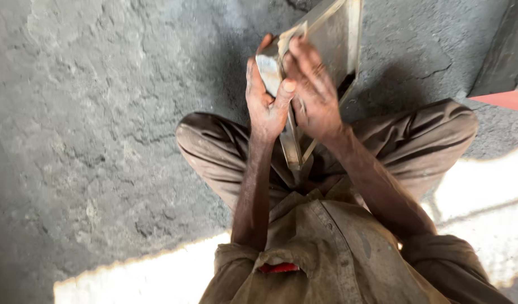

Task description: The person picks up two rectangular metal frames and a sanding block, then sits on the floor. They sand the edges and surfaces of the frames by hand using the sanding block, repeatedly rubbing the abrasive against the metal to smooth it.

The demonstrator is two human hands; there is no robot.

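Left side is all rough, cracked grey concrete floor (90,124), with a strip of bright sun along its near edge. The person is squatting on it in dusty brown trousers (214,152) and a brown shirt (326,253). The left hand (266,104) is wrapped around the left edge of an angled metal frame piece (338,39), fingers (264,45) curled behind it and thumb pressed on the front, so it's closed tight on the metal. The right hand (312,90) lies over the front of the same piece, fingers spread and pressing what looks like a small folded scrap of abrasive paper (293,34) on it, hard to tell. The frame stands tilted between the knees, lower end near the lap. There's a red edge (503,100) at the far right.
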